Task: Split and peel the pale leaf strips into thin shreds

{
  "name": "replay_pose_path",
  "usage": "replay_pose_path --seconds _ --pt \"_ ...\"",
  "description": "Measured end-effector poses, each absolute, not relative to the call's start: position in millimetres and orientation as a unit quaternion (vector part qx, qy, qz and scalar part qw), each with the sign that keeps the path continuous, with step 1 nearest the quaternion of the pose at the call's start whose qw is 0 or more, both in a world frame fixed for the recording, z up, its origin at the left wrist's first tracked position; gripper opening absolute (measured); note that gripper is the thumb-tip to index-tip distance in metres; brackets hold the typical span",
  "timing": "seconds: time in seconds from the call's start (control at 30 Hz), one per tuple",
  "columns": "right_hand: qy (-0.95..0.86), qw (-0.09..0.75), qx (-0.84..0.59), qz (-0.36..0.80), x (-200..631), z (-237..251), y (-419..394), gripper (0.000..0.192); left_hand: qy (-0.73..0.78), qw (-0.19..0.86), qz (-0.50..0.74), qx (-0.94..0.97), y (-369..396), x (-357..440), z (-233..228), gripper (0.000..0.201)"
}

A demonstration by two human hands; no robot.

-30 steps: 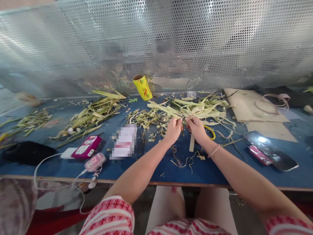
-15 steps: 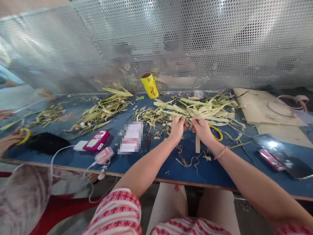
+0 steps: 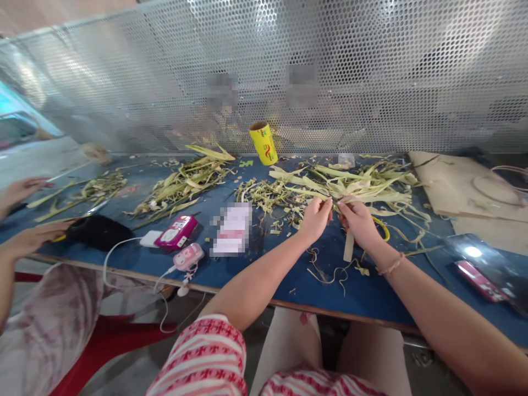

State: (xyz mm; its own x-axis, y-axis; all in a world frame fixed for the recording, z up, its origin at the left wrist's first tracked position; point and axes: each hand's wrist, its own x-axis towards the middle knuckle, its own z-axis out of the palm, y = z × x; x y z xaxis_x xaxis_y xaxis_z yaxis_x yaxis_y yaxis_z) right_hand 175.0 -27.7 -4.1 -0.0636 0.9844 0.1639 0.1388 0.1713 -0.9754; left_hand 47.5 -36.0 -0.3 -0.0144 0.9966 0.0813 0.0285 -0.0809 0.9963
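Note:
Both my hands work close together in front of a heap of pale green leaf strips (image 3: pixel 367 184). The fingertips of my left hand (image 3: pixel 315 223) are pinched on a thin leaf strip (image 3: pixel 307 192). My right hand (image 3: pixel 357 220), just beside it with a small gap between, is also closed in a pinch, on what looks like leaf strip. A flat pale strip end (image 3: pixel 348 246) hangs below its fingers. Partly hidden behind my right wrist lies a yellow ring-shaped handle (image 3: pixel 383 228). Small curled scraps (image 3: pixel 268 195) lie left of my hands.
A yellow cardboard tube (image 3: pixel 264 144) stands by the perforated metal screen (image 3: pixel 350 66). Left are a blurred-out paper (image 3: pixel 231 230), purple device (image 3: pixel 177 232), pink case (image 3: pixel 188 257) and another leaf pile (image 3: pixel 185 179). Co-worker's hands (image 3: pixel 35 239) are far left; a phone (image 3: pixel 499 275) lies right.
The whole view has shifted, so things appear further right. My hands stay pinched, slightly further apart. The co-worker's upper hand has come further into view.

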Motion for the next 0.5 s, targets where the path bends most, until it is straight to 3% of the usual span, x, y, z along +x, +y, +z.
replay_pose_path --seconds 0.5 --pt "-0.564 0.499 -0.463 0.468 173.3 -2.5 -31.0 0.034 0.457 0.44 0.5 0.589 -38.6 48.4 1.2 0.021"
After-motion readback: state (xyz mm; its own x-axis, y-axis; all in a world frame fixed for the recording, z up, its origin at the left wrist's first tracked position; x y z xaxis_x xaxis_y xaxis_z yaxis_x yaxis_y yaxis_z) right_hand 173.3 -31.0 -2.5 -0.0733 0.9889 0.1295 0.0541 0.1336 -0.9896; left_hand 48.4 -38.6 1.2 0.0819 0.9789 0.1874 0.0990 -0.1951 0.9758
